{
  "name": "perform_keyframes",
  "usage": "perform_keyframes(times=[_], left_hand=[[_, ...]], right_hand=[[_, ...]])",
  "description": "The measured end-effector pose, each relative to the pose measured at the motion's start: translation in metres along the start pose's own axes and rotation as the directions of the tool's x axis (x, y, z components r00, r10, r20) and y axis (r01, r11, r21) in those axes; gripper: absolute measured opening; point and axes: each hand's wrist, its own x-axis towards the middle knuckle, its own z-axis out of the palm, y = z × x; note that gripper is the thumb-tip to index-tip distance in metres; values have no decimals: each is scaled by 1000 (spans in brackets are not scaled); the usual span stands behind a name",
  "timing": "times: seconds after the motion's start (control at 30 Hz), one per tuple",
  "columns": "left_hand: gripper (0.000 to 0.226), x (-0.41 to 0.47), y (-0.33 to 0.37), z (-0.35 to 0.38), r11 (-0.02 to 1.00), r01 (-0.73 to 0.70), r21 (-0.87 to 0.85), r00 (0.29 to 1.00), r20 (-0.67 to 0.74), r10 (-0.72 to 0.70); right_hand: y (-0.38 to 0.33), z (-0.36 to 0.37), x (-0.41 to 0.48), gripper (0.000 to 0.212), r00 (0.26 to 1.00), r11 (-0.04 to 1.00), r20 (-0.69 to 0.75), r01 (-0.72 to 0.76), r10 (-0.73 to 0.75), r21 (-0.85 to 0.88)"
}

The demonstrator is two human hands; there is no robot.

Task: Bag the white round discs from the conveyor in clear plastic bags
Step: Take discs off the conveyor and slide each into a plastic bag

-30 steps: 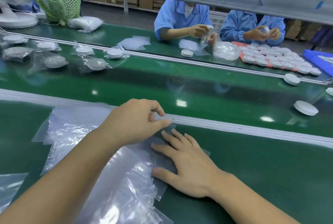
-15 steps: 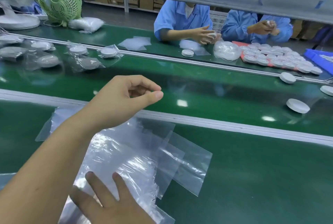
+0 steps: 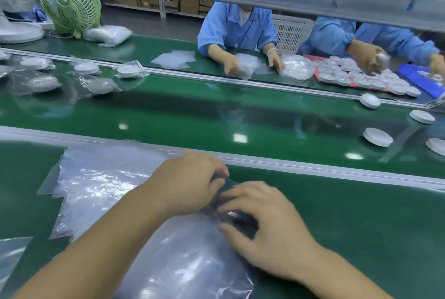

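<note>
A pile of clear plastic bags [image 3: 101,183] lies on the near green table. My left hand [image 3: 187,183] is at the pile's right edge, its curled fingertips pinching the top bag's corner. My right hand [image 3: 269,231] sits just right of it, with bent fingers and thumb gripping the same bag [image 3: 192,262]. The hands nearly touch. Loose white round discs ride the conveyor [image 3: 216,110] at the right: one [image 3: 377,137] nearest, another [image 3: 422,116] behind it, a third [image 3: 370,100] at the far rail. Motion blur hides the exact finger contact.
Bagged discs [image 3: 86,68] lie on the belt at the far left. Two people in blue coats [image 3: 237,29] work across the belt, beside a red tray of discs [image 3: 361,79]. A green fan [image 3: 68,7] stands at the back left. A metal rail [image 3: 313,166] separates my table from the belt.
My left hand dropped from mid-air onto the bag pile. My right hand moved up from the bottom edge to the same bag corner. The loose discs drifted left on the belt.
</note>
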Motion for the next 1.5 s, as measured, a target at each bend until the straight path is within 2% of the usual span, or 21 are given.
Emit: perform_keyframes(times=[0.07, 0.13, 0.27, 0.33, 0.4, 0.53, 0.63, 0.7, 0.73, 0.77, 0.83, 0.93, 0.97, 1.03, 1.1, 1.13, 1.27, 1.33, 1.4, 1.43, 1.5], left_hand=[[33, 0, 6, 6, 999, -33, 12, 997, 70, 33], [55, -1, 10, 10, 998, -64, 21, 990, 124, 61], [131, -6, 14, 18, 998, -57, 38, 925, 378, 39], [145, -8, 15, 23, 995, -67, 68, 877, 479, 26], [147, -7, 11, 27, 993, -59, 101, 868, 496, 1], [135, -6, 4, 24, 993, -56, 104, 894, 448, 3], [98, -5, 6, 26, 995, -96, 30, 951, 299, 82], [56, -1, 18, 33, 984, -178, 9, 976, 127, 175], [40, 2, 26, 36, 973, -228, 31, 973, 38, 227], [26, 4, 33, 39, 962, -267, 64, 963, -33, 269], [20, 6, 42, 45, 944, -323, 60, 939, -105, 328], [28, 7, 44, 50, 934, -355, 29, 926, -124, 356], [25, 7, 44, 48, 932, -362, 33, 924, -118, 363], [18, 8, 41, 45, 931, -362, 50, 921, -137, 366], [19, 8, 39, 44, 938, -341, 59, 928, -140, 345], [18, 8, 38, 45, 943, -328, 57, 933, -140, 333], [9, 8, 35, 46, 963, -268, 10, 953, -143, 267], [16, 9, 33, 44, 971, -223, -92, 967, -151, 207], [20, 9, 31, 42, 968, -169, -186, 977, -159, 140], [22, 9, 30, 42, 963, -144, -227, 981, -162, 109], [24, 9, 31, 42, 955, -113, -273, 984, -162, 70]], right_hand=[[22, -20, -11, 64, 973, 983, 160, -151, 167, -104], [35, -18, -23, 88, 922, 958, 278, -229, 270, -170], [49, -7, -30, 81, 938, 945, 121, -317, 325, -76], [52, -3, -32, 71, 954, 959, 104, -271, 280, -86], [51, -1, -35, 61, 964, 970, 120, -227, 236, -82], [49, -9, -36, 50, 968, 970, 125, -228, 217, 86], [48, -13, -36, 34, 969, 890, -8, -223, 247, 399], [55, -17, -31, 27, 890, 701, -96, -280, 445, 656], [62, -21, -27, 22, 825, 607, -106, -315, 556, 730], [73, -25, -22, 20, 755, 568, -131, -355, 643, 743], [105, -43, -14, 24, 665, 650, -239, -479, 707, 590], [170, -82, 1, 27, 652, 746, -375, -631, 659, 215], [193, -94, 8, 37, 649, 717, -369, -693, 665, 72], [237, -115, 21, 60, 600, 578, -305, -798, 739, -171], [274, -130, 30, 71, 527, 463, -213, -839, 822, -286], [291, -135, 32, 73, 516, 445, -171, -832, 839, -330], [334, -141, 39, 65, 566, 471, -118, -769, 816, -432], [334, -139, 43, 56, 579, 395, -188, -725, 793, -565], [325, -138, 48, 44, 639, 303, -277, -644, 718, -702], [316, -135, 51, 38, 686, 307, -288, -606, 668, -734], [291, -127, 54, 32, 777, 460, -268, -572, 570, -679]])
